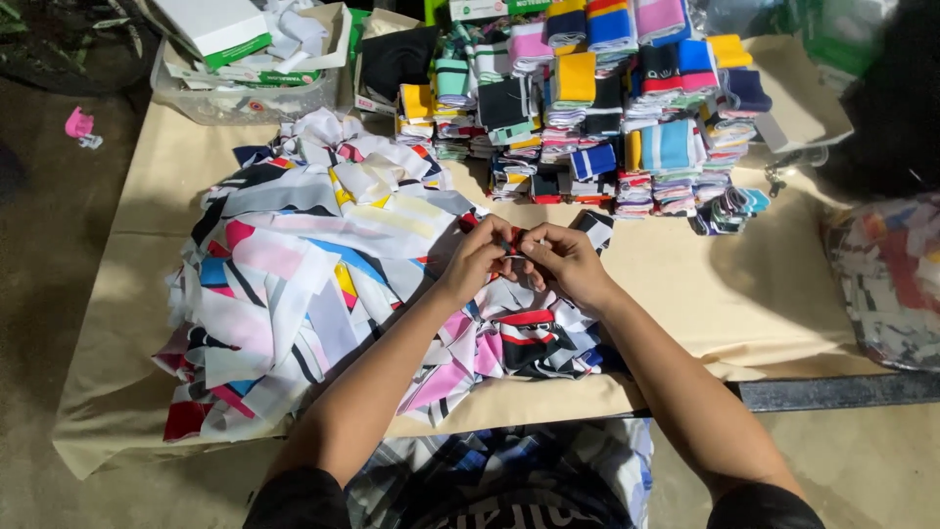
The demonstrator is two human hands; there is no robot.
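Note:
My left hand (477, 260) and my right hand (565, 260) meet over the table's middle, both pinching a small red and black fabric piece (513, 242) between the fingertips. Under my hands lies a loose heap of colourful cloth pieces (519, 338). A much larger pile of striped and multicoloured fabric scraps (294, 264) spreads to the left of my left forearm. Beyond my hands stand several stacks of folded, bundled fabric pieces (597, 108) in blue, yellow, pink and black.
A beige cloth covers the table (754, 284). A clear plastic bin (245, 93) with white boxes sits at the back left. A plastic bag of fabric scraps (886, 284) lies at the right edge. A pink object (78, 123) lies on the floor at left.

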